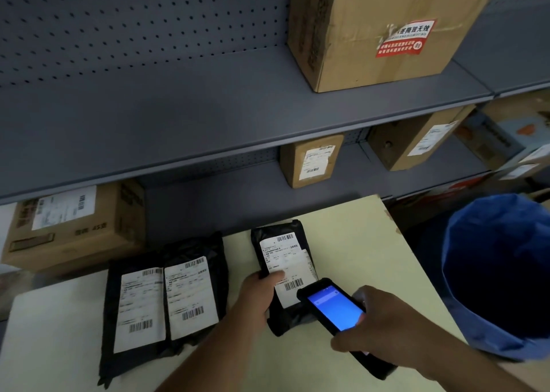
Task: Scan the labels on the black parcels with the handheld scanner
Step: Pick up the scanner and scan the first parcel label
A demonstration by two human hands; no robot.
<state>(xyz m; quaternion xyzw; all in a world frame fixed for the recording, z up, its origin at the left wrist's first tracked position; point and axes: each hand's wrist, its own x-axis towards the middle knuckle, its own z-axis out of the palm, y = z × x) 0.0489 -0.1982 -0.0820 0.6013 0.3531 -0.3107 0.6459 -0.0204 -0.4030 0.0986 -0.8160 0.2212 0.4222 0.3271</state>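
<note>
Right hand point(387, 326) grips the black, blue-screened handheld scanner point(336, 309), its length pointing far-left at the black plastic parcel point(269, 236) that the left hand point(256, 296) grips.

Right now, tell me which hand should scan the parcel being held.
Right. The right hand holds the scanner, its tip beside the lower barcode of the parcel; the left hand only steadies that parcel's edge.

Left hand point(258, 297), right hand point(387, 323) curled (gripping).
</note>
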